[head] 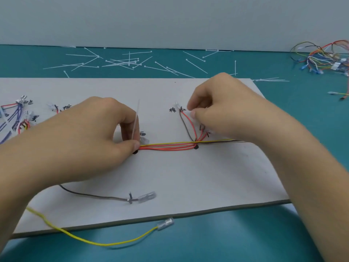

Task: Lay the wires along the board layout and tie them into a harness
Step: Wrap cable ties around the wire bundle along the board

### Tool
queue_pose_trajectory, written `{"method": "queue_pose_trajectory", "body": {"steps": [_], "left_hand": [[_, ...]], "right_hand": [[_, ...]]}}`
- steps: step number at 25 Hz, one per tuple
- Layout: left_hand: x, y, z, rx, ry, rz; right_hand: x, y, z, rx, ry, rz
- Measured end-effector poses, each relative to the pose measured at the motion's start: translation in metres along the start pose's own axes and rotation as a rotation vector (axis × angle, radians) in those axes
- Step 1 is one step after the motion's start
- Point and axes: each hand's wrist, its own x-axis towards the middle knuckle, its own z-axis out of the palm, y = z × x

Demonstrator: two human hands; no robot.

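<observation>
A white layout board (pixel 170 176) with black printed labels lies on the teal table. A bundle of red, yellow and brown wires (pixel 168 145) runs across its middle. My left hand (pixel 90 137) pinches the bundle at its left end, where a white cable tie (pixel 135 121) stands upright between the fingers. My right hand (pixel 222 106) pinches the clear terminal end of a red wire (pixel 188 120) near the labels at the upper right. A brown wire (pixel 94 195) with a clear terminal lies on the board's near part. A yellow wire (pixel 90 242) trails over the front edge.
Several loose white cable ties (pixel 122 62) lie scattered behind the board. A tangle of coloured wires (pixel 324 57) sits at the far right. More wires with terminals (pixel 20 114) rest on the board's left end. A pale wall stands behind the table.
</observation>
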Motion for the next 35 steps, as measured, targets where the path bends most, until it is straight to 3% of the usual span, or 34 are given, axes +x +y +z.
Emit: {"method": "queue_pose_trajectory", "body": {"steps": [3, 10, 22, 35], "left_hand": [[-0.001, 0.000, 0.001, 0.007, 0.012, 0.009], [0.003, -0.002, 0.007, -0.013, 0.035, 0.006], [0.004, -0.011, -0.004, -0.182, -0.119, -0.002], [0.002, 0.011, 0.017, -0.234, -0.040, 0.232]], "right_hand": [[-0.001, 0.017, -0.016, -0.034, 0.001, -0.002], [-0.005, 0.024, -0.016, 0.003, -0.194, -0.069], [-0.014, 0.013, -0.010, 0.001, -0.239, -0.080], [-0.013, 0.014, -0.012, 0.006, -0.285, -0.082]]}}
